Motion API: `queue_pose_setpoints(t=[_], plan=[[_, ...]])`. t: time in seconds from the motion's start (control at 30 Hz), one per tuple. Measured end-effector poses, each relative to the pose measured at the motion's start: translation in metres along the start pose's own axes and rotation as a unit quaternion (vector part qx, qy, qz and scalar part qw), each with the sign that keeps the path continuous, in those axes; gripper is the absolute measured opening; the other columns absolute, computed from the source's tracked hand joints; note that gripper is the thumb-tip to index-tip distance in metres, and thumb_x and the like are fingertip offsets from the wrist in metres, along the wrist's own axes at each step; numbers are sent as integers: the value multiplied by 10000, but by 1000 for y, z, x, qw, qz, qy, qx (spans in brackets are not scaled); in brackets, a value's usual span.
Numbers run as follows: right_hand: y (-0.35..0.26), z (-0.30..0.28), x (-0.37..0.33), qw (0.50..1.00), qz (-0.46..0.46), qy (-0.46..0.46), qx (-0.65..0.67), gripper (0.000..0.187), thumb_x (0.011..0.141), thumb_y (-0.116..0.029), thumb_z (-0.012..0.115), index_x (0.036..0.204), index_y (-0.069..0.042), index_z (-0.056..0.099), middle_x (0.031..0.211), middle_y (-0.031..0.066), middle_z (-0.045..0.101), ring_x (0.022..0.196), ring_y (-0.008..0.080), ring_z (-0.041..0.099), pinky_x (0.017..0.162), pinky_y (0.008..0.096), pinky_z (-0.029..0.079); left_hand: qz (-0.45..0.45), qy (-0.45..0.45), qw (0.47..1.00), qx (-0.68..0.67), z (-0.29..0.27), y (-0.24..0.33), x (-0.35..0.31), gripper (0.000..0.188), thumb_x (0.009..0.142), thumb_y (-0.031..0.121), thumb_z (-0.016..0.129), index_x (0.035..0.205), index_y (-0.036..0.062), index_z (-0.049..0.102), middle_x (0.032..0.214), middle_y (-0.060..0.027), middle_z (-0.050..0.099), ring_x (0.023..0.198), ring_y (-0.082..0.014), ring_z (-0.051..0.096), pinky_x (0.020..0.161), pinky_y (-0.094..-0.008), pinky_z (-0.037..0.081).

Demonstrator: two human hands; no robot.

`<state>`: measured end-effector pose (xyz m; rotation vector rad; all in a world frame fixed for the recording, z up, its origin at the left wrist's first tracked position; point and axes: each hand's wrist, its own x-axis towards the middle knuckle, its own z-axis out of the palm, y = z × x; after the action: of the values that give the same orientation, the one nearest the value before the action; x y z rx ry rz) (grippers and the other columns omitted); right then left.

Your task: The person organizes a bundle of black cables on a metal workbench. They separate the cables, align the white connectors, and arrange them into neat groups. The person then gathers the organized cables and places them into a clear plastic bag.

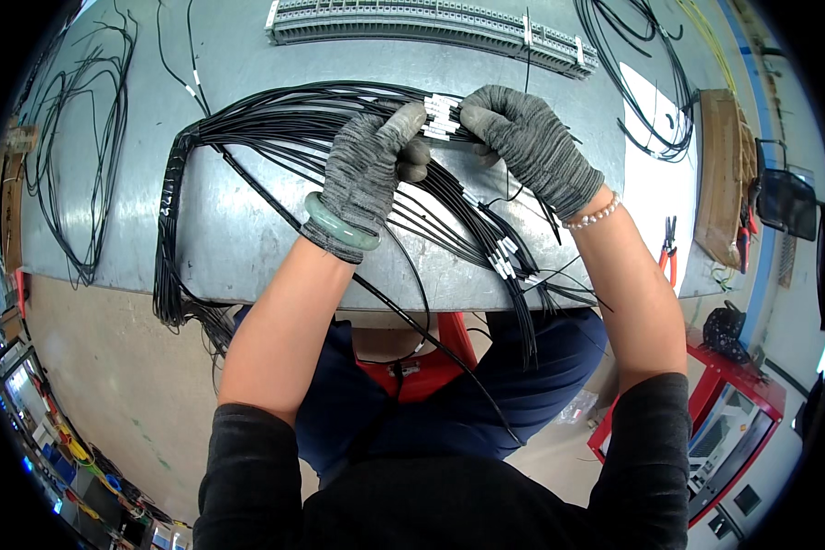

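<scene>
Left hand (365, 170) and right hand (527, 142) pinch wires (275, 110) between thumb and fingers (414, 163) beside white labels (441, 117), far on the worktop (238, 252); left wrapping (172, 174) looks done, near right wire ends (528, 344) hang loose.

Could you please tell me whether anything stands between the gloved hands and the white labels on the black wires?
Nothing visible does: the left hand and right hand flank the white labels on the black wires, with no other object between.
</scene>
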<state>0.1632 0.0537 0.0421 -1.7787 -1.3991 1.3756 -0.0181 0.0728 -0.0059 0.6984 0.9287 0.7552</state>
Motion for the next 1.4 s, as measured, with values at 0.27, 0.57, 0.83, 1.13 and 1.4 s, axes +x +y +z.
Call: queue_pose_setpoints(t=[0.27, 0.57, 0.83, 1.13, 1.4], plan=[[1, -5, 2, 996, 7, -67, 56, 279, 795, -327, 673, 876, -62, 647, 672, -11, 578, 601, 68, 529, 569, 214, 445, -6, 21, 1000, -1, 4, 0, 0, 273, 818, 295, 660, 770, 37, 583, 574, -41, 525, 501, -137, 484, 473, -247, 390], [5, -6, 11, 995, 14, -82, 50, 274, 791, -332, 671, 870, -71, 649, 688, -20, 575, 657, 76, 521, 623, 230, 437, -19, 40, 999, 13, 7, 5, -4, 313, 778, 313, 702, 725, 36, 568, 561, -45, 518, 494, -139, 477, 473, -257, 393], [-5, -15, 13, 993, -7, -117, -22, 248, 793, -296, 673, 874, -61, 665, 715, -6, 601, 688, 75, 528, 655, 228, 438, 3, 27, 999, 38, 2, 3, -3, 307, 786, 296, 690, 685, 22, 595, 550, -60, 568, 451, -120, 526, 453, -223, 439], [1, -9, 12, 991, 16, -91, 100, 264, 824, -268, 640, 902, -15, 629, 742, 4, 570, 688, 89, 522, 675, 221, 453, -1, 26, 1000, 5, 6, 3, -2, 252, 810, 255, 666, 729, 28, 593, 555, -51, 520, 485, -149, 476, 470, -260, 391], [-3, -10, 13, 989, 31, -124, 76, 266, 841, -239, 625, 916, 16, 621, 758, 32, 592, 709, 99, 556, 688, 219, 469, 4, 6, 1000, 3, 2, -1, -1, 259, 814, 263, 650, 708, 32, 601, 557, -55, 531, 480, -153, 482, 473, -262, 398]])
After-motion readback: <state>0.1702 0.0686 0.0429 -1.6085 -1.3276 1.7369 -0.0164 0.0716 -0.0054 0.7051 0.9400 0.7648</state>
